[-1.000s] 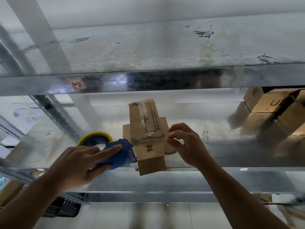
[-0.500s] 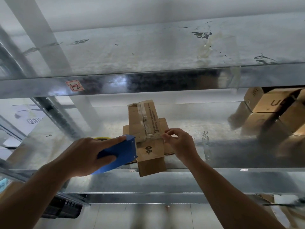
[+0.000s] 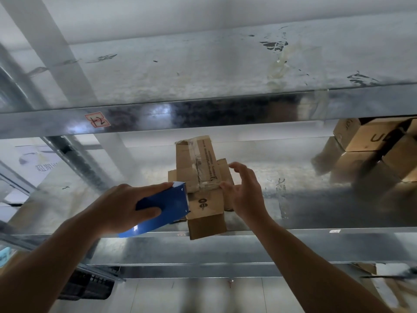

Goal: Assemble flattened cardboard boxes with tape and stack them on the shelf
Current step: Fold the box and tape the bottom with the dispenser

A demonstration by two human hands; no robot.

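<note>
I'm gripping the blue tape dispenser (image 3: 167,204) in my left hand (image 3: 119,208), fingers (image 3: 155,188) clenched round its body, index lying along the top edge. Its front end is touching the left side of the cardboard box (image 3: 209,213).

The box is sitting at centre frame on the metal shelf (image 3: 316,213), near end poking just over the shelf's front lip at 6 o'clock. It is small, brown and creased, with scuffed corners. Side flaps are sticking out at 3 and 9 o'clock. A strip of clear tape (image 3: 198,163) is running down the top from 12 o'clock toward me, over a printed label with small black text, too small to read. A second band of tape is crossing it side to side, about level with the dispenser's nose. Black round marks are showing on the near panel.

My right hand (image 3: 248,197) is hovering at 3 o'clock of the box, fingers (image 3: 239,168) released and loosely spread, grasping nothing. The thumb tip is touching the cross band at the box's right edge.

More brown boxes (image 3: 370,141) are stacked on the same shelf at 2 o'clock, well apart. A red-bordered label (image 3: 97,120) is sitting on the upper shelf's front rail at 11 o'clock. A black crate (image 3: 90,288) is showing below at 7 o'clock.
</note>
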